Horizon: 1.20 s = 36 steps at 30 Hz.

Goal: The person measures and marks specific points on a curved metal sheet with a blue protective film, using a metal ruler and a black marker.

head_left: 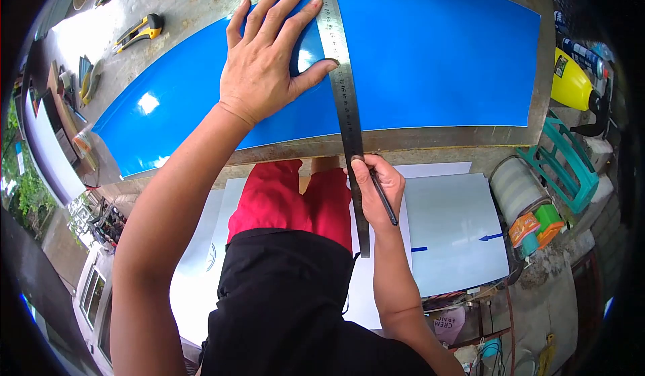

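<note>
A glossy blue sheet (430, 54) lies flat on a worn metal table (430, 139). Across it runs a long steel ruler (341, 94), which overhangs the table's near edge. My left hand (269, 57) lies flat with fingers spread on the blue sheet, its thumb pressing the ruler's left side. My right hand (377, 188) is at the near edge of the table, gripping a thin dark pen-like tool (384, 200) right beside the ruler's lower part; the tool's tip is hidden by my fingers.
Yellow utility knives (140, 31) lie at the table's far left. A yellow bottle (571, 80) and spray cans stand at the right, with a teal stool (571, 164) below. White sheets with blue arrows (457, 231) lie on the floor beside tape rolls (537, 227).
</note>
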### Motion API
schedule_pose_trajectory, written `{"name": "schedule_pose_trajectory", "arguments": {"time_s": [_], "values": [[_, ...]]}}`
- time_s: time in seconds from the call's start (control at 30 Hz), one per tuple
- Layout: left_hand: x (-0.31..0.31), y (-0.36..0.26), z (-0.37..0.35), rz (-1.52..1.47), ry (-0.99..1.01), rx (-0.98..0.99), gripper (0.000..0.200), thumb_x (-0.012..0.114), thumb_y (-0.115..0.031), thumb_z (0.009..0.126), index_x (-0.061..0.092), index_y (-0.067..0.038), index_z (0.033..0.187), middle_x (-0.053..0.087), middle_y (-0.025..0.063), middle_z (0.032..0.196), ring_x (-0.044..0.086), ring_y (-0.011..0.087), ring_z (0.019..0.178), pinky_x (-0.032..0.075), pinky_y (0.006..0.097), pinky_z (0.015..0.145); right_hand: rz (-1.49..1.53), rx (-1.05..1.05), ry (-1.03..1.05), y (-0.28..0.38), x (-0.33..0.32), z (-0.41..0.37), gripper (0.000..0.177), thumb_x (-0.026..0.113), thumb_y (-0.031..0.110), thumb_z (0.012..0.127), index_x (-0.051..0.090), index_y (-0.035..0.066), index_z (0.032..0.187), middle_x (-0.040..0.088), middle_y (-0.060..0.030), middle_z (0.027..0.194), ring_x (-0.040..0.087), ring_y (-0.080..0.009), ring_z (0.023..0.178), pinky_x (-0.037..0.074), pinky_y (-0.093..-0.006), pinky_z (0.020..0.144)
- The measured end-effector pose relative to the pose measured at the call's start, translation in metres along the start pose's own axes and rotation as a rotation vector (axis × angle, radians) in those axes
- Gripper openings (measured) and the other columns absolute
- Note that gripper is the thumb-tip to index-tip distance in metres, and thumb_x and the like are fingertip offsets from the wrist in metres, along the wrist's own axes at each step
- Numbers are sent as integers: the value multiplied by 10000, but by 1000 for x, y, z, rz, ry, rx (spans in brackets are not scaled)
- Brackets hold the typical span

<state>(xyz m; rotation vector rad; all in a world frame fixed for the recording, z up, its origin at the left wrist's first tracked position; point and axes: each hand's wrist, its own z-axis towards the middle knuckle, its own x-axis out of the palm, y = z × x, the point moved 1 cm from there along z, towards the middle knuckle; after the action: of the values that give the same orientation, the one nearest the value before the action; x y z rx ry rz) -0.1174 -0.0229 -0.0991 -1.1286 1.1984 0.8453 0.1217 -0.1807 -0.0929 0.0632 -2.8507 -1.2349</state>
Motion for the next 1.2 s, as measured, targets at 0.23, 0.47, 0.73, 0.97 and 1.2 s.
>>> {"name": "schedule_pose_trajectory", "arguments": {"time_s": [0.23,0.47,0.73,0.97,1.2], "values": [[2,0,0,3,-21,20,807,657,-705,947,495,-269,1606,414,0,1709,326,248,1604,155,497,1346,18,14,-9,1,0,0,188,747,158,1048,764,-29,1047,758,-39,869,635,-75,802,517,-250,738],[3,1,-1,6,-30,26,809,663,-702,945,494,-269,1608,412,-2,1711,330,246,1603,154,495,1346,9,-14,-15,-7,0,0,223,747,193,1051,765,-29,1044,763,-41,875,632,-77,799,519,-252,739],[4,1,-2,12,-33,20,814,647,-722,948,491,-276,1610,406,-1,1714,317,245,1611,147,498,1352,10,-31,-7,-7,-1,0,240,746,208,1054,762,-32,1046,756,-43,876,626,-79,797,515,-254,736],[5,1,-2,19,-30,19,823,632,-740,947,484,-283,1614,404,-2,1715,316,242,1611,144,495,1353,6,-16,-21,-4,0,0,230,750,201,1050,767,-28,1043,754,-39,868,624,-75,796,514,-253,732],[5,1,-2,17,-30,18,819,628,-742,948,480,-291,1616,402,-2,1716,314,239,1613,143,492,1354,31,-22,-23,-3,1,0,215,754,191,1046,773,-24,1045,758,-38,870,627,-72,802,516,-251,736]]}}
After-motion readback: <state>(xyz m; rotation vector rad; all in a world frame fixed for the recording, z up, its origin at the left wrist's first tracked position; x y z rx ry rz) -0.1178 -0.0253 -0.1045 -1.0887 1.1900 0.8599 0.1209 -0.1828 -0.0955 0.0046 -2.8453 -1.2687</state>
